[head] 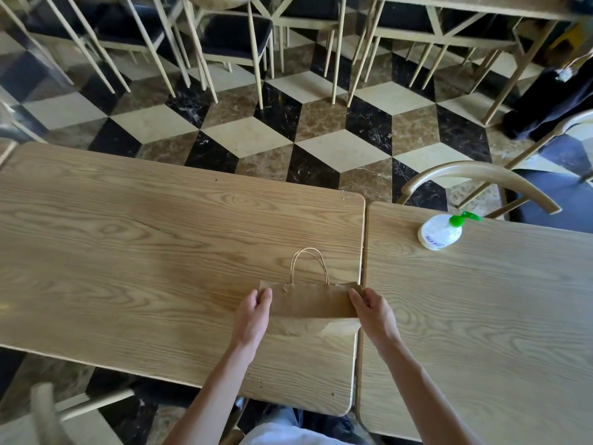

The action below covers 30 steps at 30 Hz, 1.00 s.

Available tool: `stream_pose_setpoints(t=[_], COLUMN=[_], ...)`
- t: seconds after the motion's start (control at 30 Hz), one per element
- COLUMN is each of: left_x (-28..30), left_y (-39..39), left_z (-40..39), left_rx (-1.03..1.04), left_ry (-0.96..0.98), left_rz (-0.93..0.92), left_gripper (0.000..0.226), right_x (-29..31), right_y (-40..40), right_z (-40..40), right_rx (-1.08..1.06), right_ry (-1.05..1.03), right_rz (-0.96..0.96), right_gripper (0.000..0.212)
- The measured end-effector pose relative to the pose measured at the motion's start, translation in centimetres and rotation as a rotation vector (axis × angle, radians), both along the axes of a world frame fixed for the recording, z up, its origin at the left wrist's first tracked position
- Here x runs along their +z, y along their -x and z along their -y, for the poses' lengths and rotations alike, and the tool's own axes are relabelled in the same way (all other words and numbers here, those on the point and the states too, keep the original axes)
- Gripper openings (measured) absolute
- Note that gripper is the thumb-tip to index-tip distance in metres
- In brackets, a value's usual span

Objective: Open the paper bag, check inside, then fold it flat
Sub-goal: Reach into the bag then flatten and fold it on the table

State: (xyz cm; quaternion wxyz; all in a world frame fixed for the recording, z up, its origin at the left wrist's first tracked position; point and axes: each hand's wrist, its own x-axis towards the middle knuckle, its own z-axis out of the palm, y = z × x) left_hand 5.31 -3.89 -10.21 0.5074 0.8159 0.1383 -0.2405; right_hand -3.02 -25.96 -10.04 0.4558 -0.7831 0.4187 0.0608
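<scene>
Wooden table [134,239] carries a flat bag [309,301]; left hand [252,317] at 9 and right hand [373,311] at 3 o'clock, fingers pinching its ends.

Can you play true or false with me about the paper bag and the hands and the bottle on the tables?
1. The paper bag lies on the left table. True.
2. Only one hand touches the bag. False: the left hand holds its left edge and the right hand holds its right edge.
3. The bag's handles point away from the person. True.
4. The pump bottle has a red top. False: its top is green.
5. The bottle stands next to the bag. False: it stands apart, on the right table, near its far edge.
</scene>
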Motion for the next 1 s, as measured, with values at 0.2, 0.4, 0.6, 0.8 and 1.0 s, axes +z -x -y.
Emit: stream_pose_setpoints(t=[0.2, 0.4, 0.6, 0.8, 1.0], left_x=[0.5, 1.1, -0.7, -1.2, -1.9], left_y=[0.8, 0.3, -0.3, -0.5, 0.0], left_z=[0.4, -0.1, 0.3, 0.9, 0.3], left_rx=[-0.215, -0.991, -1.181, -1.198, -1.180], left_ry=[-0.352, -0.632, -0.701, -0.733, -0.704], left_rz=[0.452, 0.796, 0.616, 0.726, 0.744], left_gripper=[0.030, 0.062, 0.081, 0.081, 0.072], right_x=[1.3, 1.4, 0.1, -0.2, -1.4], right_y=[0.4, 0.8, -0.4, -0.7, 0.2], right_z=[-1.2, -1.4, -2.4, -2.7, -2.8], right_rx=[0.324, 1.031, 1.111, 1.055, 1.067], right_ry=[0.578, 0.624, 0.680, 0.725, 0.704], right_rz=[0.178, 0.123, -0.008, 0.047, 0.051], right_gripper=[0.038, 0.078, 0.067, 0.067, 0.066])
